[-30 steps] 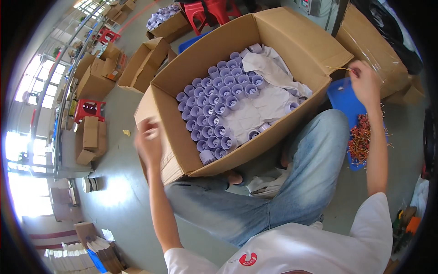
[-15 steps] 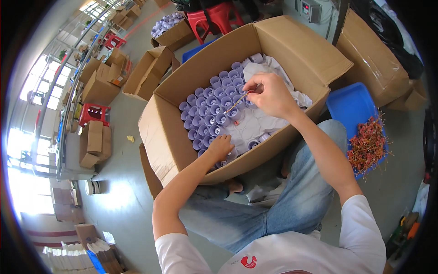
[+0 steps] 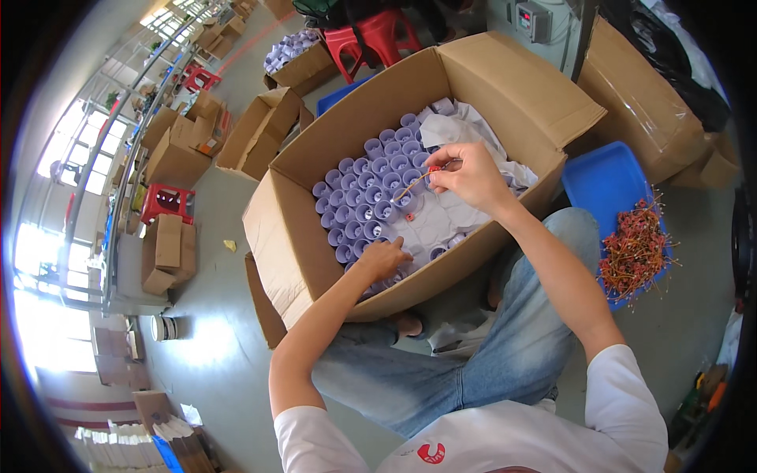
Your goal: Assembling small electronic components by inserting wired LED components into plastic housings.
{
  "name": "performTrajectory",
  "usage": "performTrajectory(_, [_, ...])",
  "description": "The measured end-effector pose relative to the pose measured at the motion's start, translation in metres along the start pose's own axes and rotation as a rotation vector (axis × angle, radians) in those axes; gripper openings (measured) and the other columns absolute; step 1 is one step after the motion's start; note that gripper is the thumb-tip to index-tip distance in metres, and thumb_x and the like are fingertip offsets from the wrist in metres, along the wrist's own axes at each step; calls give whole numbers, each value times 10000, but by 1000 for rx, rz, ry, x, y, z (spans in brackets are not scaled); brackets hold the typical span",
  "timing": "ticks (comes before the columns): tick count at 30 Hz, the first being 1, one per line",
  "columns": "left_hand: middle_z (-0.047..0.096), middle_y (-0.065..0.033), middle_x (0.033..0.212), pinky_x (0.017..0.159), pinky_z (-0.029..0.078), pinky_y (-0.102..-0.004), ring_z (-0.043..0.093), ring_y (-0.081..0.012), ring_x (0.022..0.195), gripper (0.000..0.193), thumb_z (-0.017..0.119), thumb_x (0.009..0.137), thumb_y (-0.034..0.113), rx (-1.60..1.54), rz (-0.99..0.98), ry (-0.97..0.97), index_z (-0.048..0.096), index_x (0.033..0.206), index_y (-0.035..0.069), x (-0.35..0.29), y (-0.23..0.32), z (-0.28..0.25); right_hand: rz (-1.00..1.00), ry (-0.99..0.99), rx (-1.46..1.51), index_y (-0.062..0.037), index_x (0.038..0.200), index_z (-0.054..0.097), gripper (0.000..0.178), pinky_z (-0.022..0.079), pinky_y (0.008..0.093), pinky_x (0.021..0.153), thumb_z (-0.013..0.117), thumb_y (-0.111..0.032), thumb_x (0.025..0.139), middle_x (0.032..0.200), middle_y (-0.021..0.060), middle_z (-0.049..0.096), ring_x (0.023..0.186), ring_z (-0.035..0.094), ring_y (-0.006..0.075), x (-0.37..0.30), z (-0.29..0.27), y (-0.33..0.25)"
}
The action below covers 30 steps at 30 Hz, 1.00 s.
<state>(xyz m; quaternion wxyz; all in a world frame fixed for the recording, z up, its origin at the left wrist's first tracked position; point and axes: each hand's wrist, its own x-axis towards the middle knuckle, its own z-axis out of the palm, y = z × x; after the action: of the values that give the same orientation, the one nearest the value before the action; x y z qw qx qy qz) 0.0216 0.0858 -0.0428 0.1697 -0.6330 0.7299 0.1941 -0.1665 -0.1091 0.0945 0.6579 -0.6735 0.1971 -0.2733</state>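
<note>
Head view: thin yellowish-tan wire with a red end (image 3: 412,187) held over pale-purple round cups (image 3: 381,165)

The wire slants down to the left from the right hand (image 3: 475,178), its pale lower tip over the cups near the edge of the packed rows; whether it touches one, I cannot tell. Thumb and fingers of that hand pinch it near the red end. It looks very light, thin and bendy, likely to sway at the loose tip, so a light fingertip hold near that tip should steer it best; a hard tug might harm the join at the red end. The cups look light, stiff and perhaps smooth, best taken by the rim.

The left hand (image 3: 382,258) is over the nearer cups, a finger reaching to the right; whether it grips anything, I cannot tell. Just beside the rows, a small red piece (image 3: 409,217) lies on crumpled white paper (image 3: 441,213). Around all this stands a large, open brown cardboard box (image 3: 374,110). To its right, a shallow blue plastic tray (image 3: 595,173) bears a tangled heap of red-and-tan wires (image 3: 635,244). Beyond the box is a red plastic stool (image 3: 371,43).
</note>
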Motion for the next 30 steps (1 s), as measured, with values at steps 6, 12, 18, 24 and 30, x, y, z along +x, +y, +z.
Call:
performTrajectory(6, [605, -136, 1135, 818, 529, -424, 649, -332, 931, 515, 778, 702, 181, -125, 45, 111, 659, 1203, 176, -7, -7, -11, 66, -46, 54, 113, 1139, 644, 292, 587, 274, 719, 642, 73, 850, 924, 139, 689, 809, 705, 175, -1, -6, 2])
performTrajectory(12, [652, -81, 1068, 837, 528, -323, 634, -167, 955, 553, 807, 719, 82, -1003, -350, 709, 589, 1222, 13, -58, 4, -73, 108, -109, 273, 125, 1183, 616, 319, 598, 295, 805, 624, 67, 870, 1010, 176, 690, 884, 718, 216, -6, -3, -9])
performTrajectory(18, [619, -162, 1105, 983, 491, -501, 584, -299, 1116, 459, 588, 897, 282, -2477, 309, 1175, 525, 1289, 51, -107, 27, -117, 186, -167, 459, 118, 1185, 620, 283, 602, 311, 829, 612, 37, 914, 1021, 192, 693, 903, 720, 242, -11, 8, -11])
performTrajectory(24, [578, -166, 1222, 773, 565, -375, 655, -254, 916, 692, 764, 770, 106, -2058, 81, 997, 442, 1379, 43, -95, 60, -111, 234, -279, 343, 85, 1155, 651, 246, 608, 326, 807, 621, 14, 921, 988, 198, 707, 893, 722, 249, -16, 20, -3])
performTrajectory(30, [681, -82, 1008, 828, 523, -293, 647, -145, 929, 766, 846, 688, 105, -1752, -117, 729, 484, 1360, 39, -85, 82, -118, 206, -305, 202, 84, 1062, 689, 195, 590, 297, 742, 657, 40, 874, 946, 173, 714, 830, 716, 203, -22, 34, 6])
